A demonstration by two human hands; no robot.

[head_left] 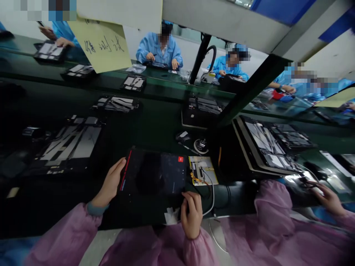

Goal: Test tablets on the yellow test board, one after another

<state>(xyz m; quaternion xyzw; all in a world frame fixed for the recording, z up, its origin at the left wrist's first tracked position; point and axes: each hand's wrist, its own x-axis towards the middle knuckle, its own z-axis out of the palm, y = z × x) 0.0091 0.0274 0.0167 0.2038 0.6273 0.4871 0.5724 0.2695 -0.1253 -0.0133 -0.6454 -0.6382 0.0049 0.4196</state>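
Note:
A dark tablet (155,175) with a red strip along its left side and a small red logo lies in front of me. My left hand (109,183) grips its left edge, fingers running underneath and out of sight. At the lower right corner, the curled fingers of my right hand (192,214) pinch the tablet's edge. Beside the tablet on the right is a bare battery pack (203,170) with orange wires and a white cable (213,201) leading off it. A whitish scrap (171,216) sits by the tablet's near edge, close to my right hand.
Opened tablets (70,144) with pale batteries lie at left and further back. A tall stack (249,147) of devices stands right, below a dark slanted post (255,88). A co-worker's hand (328,197) works at far right. Blue-sleeved people sit opposite. A yellow note (102,46) hangs above.

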